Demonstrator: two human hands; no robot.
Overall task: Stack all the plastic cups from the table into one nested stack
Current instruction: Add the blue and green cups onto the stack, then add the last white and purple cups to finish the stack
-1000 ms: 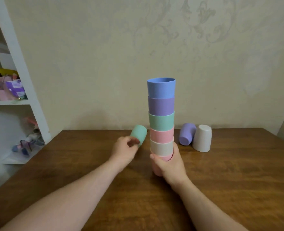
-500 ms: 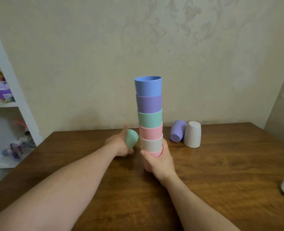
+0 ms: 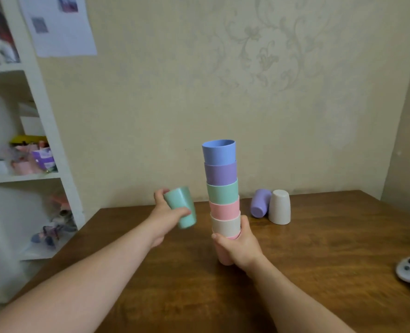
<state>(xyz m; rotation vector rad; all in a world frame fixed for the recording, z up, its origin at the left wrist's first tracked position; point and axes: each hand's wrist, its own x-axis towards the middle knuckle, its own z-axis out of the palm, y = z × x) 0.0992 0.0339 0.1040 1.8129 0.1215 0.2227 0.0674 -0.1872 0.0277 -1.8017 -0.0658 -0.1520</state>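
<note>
home room | patterned wallpaper (image 3: 259, 56) | wooden table (image 3: 319, 272) | cluttered white shelf (image 3: 52, 140)

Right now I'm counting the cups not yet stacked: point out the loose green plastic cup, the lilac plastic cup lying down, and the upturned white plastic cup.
Loose green plastic cup (image 3: 183, 209): head view, side wall.
Lilac plastic cup lying down (image 3: 260, 203): head view, side wall.
Upturned white plastic cup (image 3: 280, 207): head view, side wall.

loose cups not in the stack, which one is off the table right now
The green cup, gripped in the left hand and lifted left of the stack. The purple cup and the white cup both sit on the table to the right.
</note>
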